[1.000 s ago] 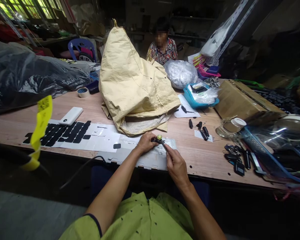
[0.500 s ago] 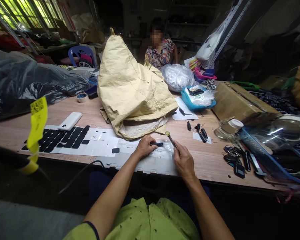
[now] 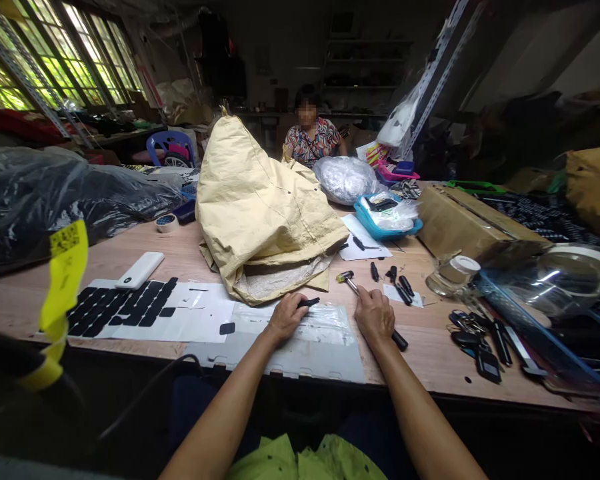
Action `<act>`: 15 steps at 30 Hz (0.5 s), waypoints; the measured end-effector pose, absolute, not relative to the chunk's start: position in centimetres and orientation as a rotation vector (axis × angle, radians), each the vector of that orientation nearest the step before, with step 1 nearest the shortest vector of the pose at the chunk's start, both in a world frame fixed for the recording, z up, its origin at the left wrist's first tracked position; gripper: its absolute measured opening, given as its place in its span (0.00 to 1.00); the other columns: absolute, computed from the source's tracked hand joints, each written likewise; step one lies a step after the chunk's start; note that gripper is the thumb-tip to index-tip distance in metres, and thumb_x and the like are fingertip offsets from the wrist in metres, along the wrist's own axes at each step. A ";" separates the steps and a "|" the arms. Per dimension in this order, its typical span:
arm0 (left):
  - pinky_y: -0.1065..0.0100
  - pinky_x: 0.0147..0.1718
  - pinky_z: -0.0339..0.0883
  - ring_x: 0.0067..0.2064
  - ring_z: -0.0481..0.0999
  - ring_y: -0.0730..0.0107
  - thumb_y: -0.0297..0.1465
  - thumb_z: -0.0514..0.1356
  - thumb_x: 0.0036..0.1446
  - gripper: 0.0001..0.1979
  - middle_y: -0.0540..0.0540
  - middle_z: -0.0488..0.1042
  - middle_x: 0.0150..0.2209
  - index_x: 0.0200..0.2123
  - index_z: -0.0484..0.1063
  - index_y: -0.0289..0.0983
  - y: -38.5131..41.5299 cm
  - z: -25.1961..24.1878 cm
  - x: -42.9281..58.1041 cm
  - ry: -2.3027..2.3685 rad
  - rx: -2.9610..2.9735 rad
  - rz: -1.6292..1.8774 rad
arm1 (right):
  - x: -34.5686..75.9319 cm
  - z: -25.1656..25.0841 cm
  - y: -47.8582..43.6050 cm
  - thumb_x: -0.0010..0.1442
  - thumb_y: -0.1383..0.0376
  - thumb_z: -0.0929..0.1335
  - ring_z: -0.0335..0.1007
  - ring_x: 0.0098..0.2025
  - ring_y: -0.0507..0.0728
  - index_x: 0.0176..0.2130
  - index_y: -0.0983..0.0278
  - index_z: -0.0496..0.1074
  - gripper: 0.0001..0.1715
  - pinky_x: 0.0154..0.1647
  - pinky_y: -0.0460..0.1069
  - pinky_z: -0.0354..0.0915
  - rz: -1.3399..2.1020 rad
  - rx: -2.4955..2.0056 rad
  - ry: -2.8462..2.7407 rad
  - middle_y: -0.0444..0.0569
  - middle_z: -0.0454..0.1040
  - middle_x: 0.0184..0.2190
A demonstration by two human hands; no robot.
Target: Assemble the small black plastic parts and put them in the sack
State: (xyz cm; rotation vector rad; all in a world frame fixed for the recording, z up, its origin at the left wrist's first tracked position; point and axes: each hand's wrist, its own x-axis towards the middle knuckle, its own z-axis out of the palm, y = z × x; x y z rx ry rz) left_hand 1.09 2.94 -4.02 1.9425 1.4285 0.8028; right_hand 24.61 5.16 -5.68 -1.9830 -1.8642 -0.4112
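Note:
My left hand (image 3: 286, 315) rests on a grey flat panel (image 3: 300, 347) at the table's near edge, its fingers closed on a small black stick-like part (image 3: 309, 303). My right hand (image 3: 375, 315) lies to the right, wrapped round a small hammer (image 3: 353, 285) with a yellow-and-black head and a black handle end (image 3: 399, 341). The hammer lies low, close to the wooden table (image 3: 420, 333). A clear plastic sheet (image 3: 325, 317) sits on the panel between my hands.
A big tan sack (image 3: 260, 200) stands behind my hands. Left lie a sheet of black pads (image 3: 115, 308) and a white power bank (image 3: 140, 269). Small black parts (image 3: 397, 280), a cardboard box (image 3: 460, 220), a blue tray (image 3: 385, 217) and key fobs (image 3: 475, 333) sit right. A person (image 3: 313, 137) sits opposite.
My right hand has swung the hammer away from the black part, rightward and down to the table. My left hand stays on the panel with the part. The camera has tilted up.

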 end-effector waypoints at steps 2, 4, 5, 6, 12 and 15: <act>0.60 0.50 0.65 0.47 0.72 0.61 0.28 0.53 0.59 0.12 0.46 0.75 0.43 0.44 0.72 0.40 3.0 -4.0 0.9 1.437 1.884 0.823 | 24.4 -5.6 5.1 0.64 0.67 0.63 0.61 0.37 0.58 0.49 0.59 0.76 0.17 0.32 0.49 0.50 -0.404 -1.998 -1.857 0.52 0.68 0.34; 0.59 0.53 0.63 0.51 0.71 0.60 0.28 0.53 0.59 0.14 0.44 0.75 0.47 0.47 0.71 0.39 2.8 -3.8 0.8 1.423 1.810 0.872 | 24.3 -5.5 5.0 0.64 0.67 0.63 0.61 0.38 0.58 0.49 0.60 0.76 0.17 0.31 0.49 0.50 -0.397 -2.008 -1.853 0.52 0.68 0.35; 0.59 0.55 0.62 0.53 0.71 0.60 0.28 0.52 0.59 0.14 0.43 0.74 0.49 0.48 0.70 0.38 2.6 -3.6 0.8 1.410 1.770 0.909 | 24.2 -5.4 5.0 0.64 0.67 0.63 0.61 0.38 0.58 0.49 0.60 0.76 0.17 0.31 0.49 0.50 -0.392 -2.011 -1.853 0.52 0.68 0.35; 0.59 0.57 0.61 0.54 0.70 0.60 0.28 0.52 0.60 0.15 0.42 0.74 0.51 0.49 0.69 0.38 2.2 -3.4 0.8 1.392 1.730 0.949 | 24.2 -5.4 5.0 0.64 0.67 0.63 0.61 0.38 0.58 0.49 0.60 0.76 0.17 0.32 0.49 0.50 -0.383 -2.013 -1.855 0.52 0.68 0.35; 0.61 0.50 0.65 0.47 0.72 0.61 0.40 0.46 0.67 0.17 0.43 0.74 0.45 0.48 0.68 0.38 -3.5 -1.5 2.5 1.222 1.593 0.985 | 24.0 -5.2 4.9 0.64 0.68 0.63 0.62 0.38 0.58 0.49 0.60 0.76 0.17 0.32 0.50 0.51 -0.378 -2.029 -1.858 0.52 0.69 0.35; 0.63 0.44 0.66 0.41 0.72 0.63 0.44 0.43 0.68 0.21 0.43 0.74 0.39 0.42 0.69 0.38 -7.2 -1.1 3.6 1.077 1.679 0.911 | 23.9 -5.0 4.7 0.63 0.68 0.63 0.62 0.38 0.58 0.50 0.60 0.75 0.18 0.32 0.50 0.52 -0.388 -2.025 -1.870 0.52 0.69 0.35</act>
